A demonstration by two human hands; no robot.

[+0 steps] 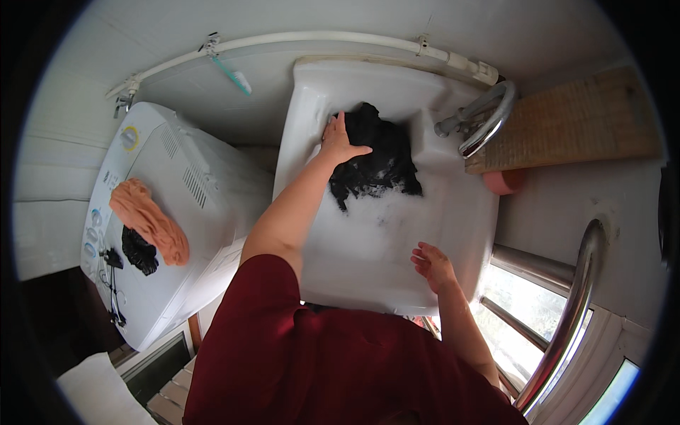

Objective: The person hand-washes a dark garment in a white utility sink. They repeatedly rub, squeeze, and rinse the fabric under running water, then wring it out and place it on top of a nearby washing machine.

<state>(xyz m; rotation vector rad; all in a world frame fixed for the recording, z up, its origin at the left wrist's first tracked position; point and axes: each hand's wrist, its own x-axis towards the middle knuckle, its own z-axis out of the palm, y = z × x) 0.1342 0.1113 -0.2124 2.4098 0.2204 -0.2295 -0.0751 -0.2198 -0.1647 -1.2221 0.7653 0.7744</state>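
Observation:
A white ceramic sink [457,234] lies before me with a black wet cloth [380,143] bunched in its far part. White suds [372,218] cling to the near side of the cloth and spread over the basin floor. My left hand [340,142], thumb and fingers spread, is at the cloth's left edge; whether it presses on the fabric I cannot tell. Over the near right part of the basin hovers my right hand [433,264], its fingers loosely apart and nothing in them.
A chrome faucet [489,119] and a wooden washboard [568,125] are at the right, above a pink container [502,181]. At left, a white washing machine [186,287] bears an orange cloth [151,220] and a black plastic bag [139,251]. A toothbrush-like brush [234,77] hangs from the white pipe [329,36].

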